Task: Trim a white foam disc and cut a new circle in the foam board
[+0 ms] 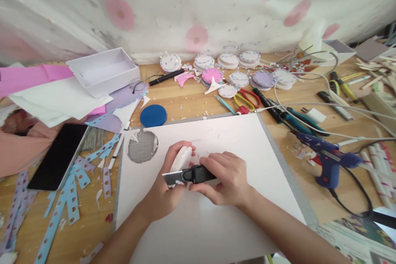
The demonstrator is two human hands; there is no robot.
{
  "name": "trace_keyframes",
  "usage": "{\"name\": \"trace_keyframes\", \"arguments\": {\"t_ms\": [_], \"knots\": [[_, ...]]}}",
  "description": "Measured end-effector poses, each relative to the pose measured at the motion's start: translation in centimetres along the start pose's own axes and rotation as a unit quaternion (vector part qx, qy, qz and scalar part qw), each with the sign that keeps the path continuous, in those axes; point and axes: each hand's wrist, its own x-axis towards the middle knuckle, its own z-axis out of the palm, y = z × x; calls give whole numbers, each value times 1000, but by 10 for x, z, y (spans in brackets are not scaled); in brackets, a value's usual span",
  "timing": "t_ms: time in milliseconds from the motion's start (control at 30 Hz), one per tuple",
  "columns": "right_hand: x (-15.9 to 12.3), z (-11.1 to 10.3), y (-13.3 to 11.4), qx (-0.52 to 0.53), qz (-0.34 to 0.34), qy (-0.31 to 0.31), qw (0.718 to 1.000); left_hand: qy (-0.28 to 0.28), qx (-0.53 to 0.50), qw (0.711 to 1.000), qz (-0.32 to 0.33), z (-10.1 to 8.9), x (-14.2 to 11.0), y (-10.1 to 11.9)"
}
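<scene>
My left hand [168, 189] is closed around a small white rounded piece [182, 159], tilted up on its edge. In my right hand [227, 177] is a black-handled utility knife [199, 174], its flat metal blade pointing left. The blade crosses in front of the white piece's lower part; whether it touches is hidden. Both hands are above a white board [241, 136] with grey edges. A round grey mesh patch [142, 148] lies at the board's far left corner, and a blue disc [153, 115] rests just beyond it.
Several decorated round pieces [212, 76] line the back. On the left are a white box [105, 72], a phone [58, 156] and punched paper strips [72, 198]. To the right lie a blue glue gun [329, 156], pliers [305, 121], scissors [247, 99] and loose cables [278, 95].
</scene>
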Motion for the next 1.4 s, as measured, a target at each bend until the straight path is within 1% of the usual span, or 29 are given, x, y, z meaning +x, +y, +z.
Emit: {"name": "trace_keyframes", "arguments": {"t_ms": [167,333,467,700,800,900,1033,1267,1333,1400], "knots": [[0,0,-2,11,10,-2,1000,-2,-1,1000,6,1,0,0],[0,0,-3,8,3,-8,1000,-5,2,1000,19,2,0,-2],[2,0,-4,3,-4,-11,1000,-4,6,1000,9,2,0,0],[1,-2,0,-10,-5,2,1000,-14,-4,1000,19,2,0,3],[0,-3,1,-13,-4,2,1000,-17,-16,1000,7,3,-1,2],[1,-1,-2,-7,-3,4,1000,-26,-34,999,-1,3,-1,1],[2,0,-6,6,8,2,1000,-29,-32,999,12,2,0,1],[1,-2,-3,12,11,-2,1000,-41,-41,998,6,2,0,6],[1,-2,-3,8,12,-3,1000,-42,-34,999,6,3,0,7],[1,-1,-4,3,15,-1,1000,-30,-14,999,12,4,1,8]]}}
